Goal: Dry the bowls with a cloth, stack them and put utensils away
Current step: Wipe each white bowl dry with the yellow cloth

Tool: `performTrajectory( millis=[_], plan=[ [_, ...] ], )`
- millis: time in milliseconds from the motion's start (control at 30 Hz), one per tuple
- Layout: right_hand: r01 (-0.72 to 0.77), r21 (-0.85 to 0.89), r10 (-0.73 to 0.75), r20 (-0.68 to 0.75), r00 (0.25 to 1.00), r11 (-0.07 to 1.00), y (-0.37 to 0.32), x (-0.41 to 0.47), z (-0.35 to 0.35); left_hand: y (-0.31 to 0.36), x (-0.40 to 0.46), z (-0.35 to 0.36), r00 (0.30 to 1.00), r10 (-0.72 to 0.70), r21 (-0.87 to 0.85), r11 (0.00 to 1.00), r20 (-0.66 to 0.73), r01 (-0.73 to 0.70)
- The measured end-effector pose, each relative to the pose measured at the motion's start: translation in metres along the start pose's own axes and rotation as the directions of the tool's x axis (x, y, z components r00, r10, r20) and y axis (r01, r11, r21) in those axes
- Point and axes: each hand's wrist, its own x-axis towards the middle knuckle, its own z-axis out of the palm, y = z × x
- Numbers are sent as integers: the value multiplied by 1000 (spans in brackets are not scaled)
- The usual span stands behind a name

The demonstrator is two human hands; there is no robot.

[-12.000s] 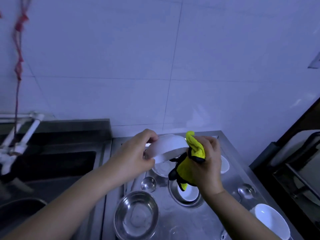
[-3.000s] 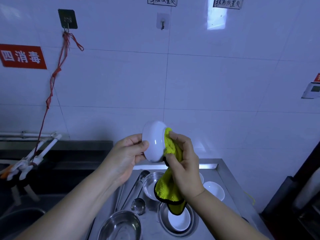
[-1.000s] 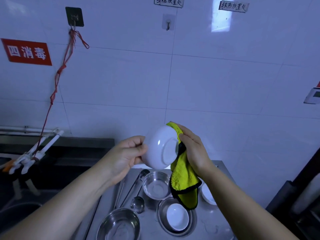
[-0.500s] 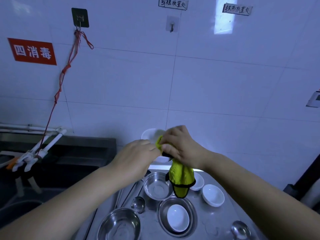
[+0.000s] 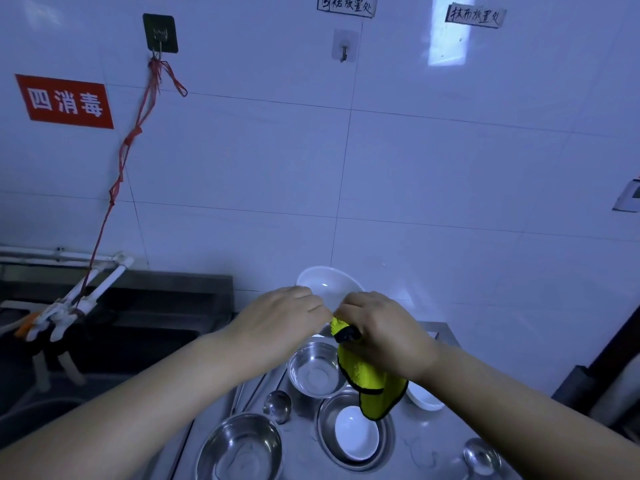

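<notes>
Above steel counter (image 5: 433, 441), both hands' curled fingers (image 5: 311, 304) grip white bowl (image 5: 325, 284).

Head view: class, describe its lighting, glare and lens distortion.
Head view: dim, blue-tinted light; a bright glare patch on the wall tiles; highlights on the white bowl and steel bowls; wide-angle bending curves the tile seams; the yellow cloth stays vivid.

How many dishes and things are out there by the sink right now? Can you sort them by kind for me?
White bowls: 3 — held one, one in a steel bowl, one behind the cloth
Steel bowls: 3
Ladles: 2
Yellow cloth: 1
Total: 9
</notes>
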Motion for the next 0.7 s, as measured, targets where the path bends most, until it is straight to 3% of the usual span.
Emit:
performTrajectory(
  millis=[133,267,500,700],
  plan=[
    [69,-29,-69,-3,998,997,11,-6,-16,-32,7,-9,998,50,54,997,-28,-48],
    [129,-86,-134,-56,989,988,16,-10,-19,-41,12,-16,991,127,92,987,48,-131],
    [-157,15,156,-245,957,987,-13,1,7,4,27,-11,994,96,132,987,-49,-89],
    [173,-146,-188,-95,978,974,9,-14,-9,-35,11,-14,995,87,28,996,45,-88]
  ],
)
